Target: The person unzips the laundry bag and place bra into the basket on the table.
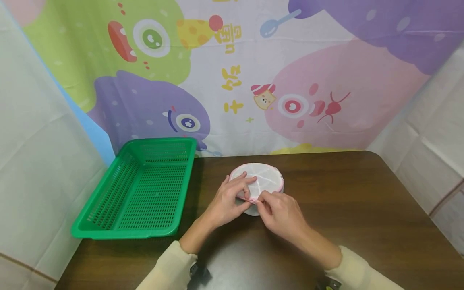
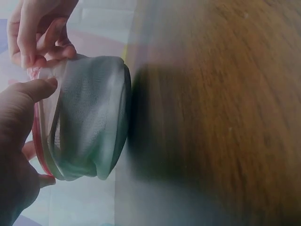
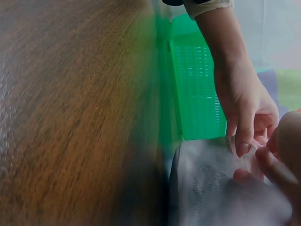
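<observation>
A round, drum-shaped mesh laundry bag (image 1: 270, 179) stands on the table, with a white top and pink trim around its upper edge. In the left wrist view its grey mesh side (image 2: 91, 113) shows. My left hand (image 1: 229, 198) pinches the near edge of the trim between thumb and index finger, its other fingers spread over the top. Right beside it, my right hand (image 1: 280, 211) pinches the same pink edge with thumb and index finger. Whatever small part lies between the right fingertips is hidden.
A green plastic basket (image 1: 186, 189) with slotted walls sits left of the bag on the dark brown wooden table (image 1: 340, 201). Behind the table hangs a cloth printed with cartoon monsters (image 1: 239, 137). Pale wall panels flank both sides.
</observation>
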Available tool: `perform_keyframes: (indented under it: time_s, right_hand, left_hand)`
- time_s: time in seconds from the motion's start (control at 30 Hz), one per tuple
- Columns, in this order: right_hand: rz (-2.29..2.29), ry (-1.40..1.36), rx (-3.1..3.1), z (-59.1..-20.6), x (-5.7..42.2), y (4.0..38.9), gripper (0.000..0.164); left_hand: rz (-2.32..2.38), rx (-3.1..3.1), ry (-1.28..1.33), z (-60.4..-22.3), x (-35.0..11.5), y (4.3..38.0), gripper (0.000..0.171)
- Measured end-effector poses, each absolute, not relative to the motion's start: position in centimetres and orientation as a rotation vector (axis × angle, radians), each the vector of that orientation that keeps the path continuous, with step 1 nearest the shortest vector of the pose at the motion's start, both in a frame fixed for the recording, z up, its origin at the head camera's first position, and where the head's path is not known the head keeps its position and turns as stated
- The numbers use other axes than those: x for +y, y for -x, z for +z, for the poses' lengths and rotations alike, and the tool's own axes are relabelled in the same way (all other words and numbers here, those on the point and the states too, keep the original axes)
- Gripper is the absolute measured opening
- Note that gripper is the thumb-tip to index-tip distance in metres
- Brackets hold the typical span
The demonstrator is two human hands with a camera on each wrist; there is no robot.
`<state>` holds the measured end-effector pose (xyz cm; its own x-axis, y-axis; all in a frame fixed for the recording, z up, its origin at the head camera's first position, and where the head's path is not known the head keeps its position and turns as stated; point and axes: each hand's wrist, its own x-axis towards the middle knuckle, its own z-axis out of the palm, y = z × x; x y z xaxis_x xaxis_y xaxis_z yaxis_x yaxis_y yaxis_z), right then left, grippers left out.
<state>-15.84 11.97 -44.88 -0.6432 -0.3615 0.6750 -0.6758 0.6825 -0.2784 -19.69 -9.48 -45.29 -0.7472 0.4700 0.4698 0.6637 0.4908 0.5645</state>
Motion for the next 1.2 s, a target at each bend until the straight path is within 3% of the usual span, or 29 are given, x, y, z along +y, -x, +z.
perform_keyframes:
  time_s: [0.47, 1.0, 1.2]
  right_hand:
    - [0.704, -0.787, -2.32, -44.89, 12.25, 15.88, 0.03]
    - [0.711, -0.781, -2.319, -44.63, 12.03, 15.8, 0.021]
    - [0.707, -0.783, -2.308, -44.8, 11.88, 15.78, 0.025]
  left_hand:
    - [-1.104, -2.508, 0.949, -45.12, -9.81, 19.7, 0.026]
    - [-1.112, -2.484, 0.95, -45.22, -9.57, 19.8, 0.027]
    - [-1.097, -2.464, 0.972, -45.24, -9.54, 19.83, 0.026]
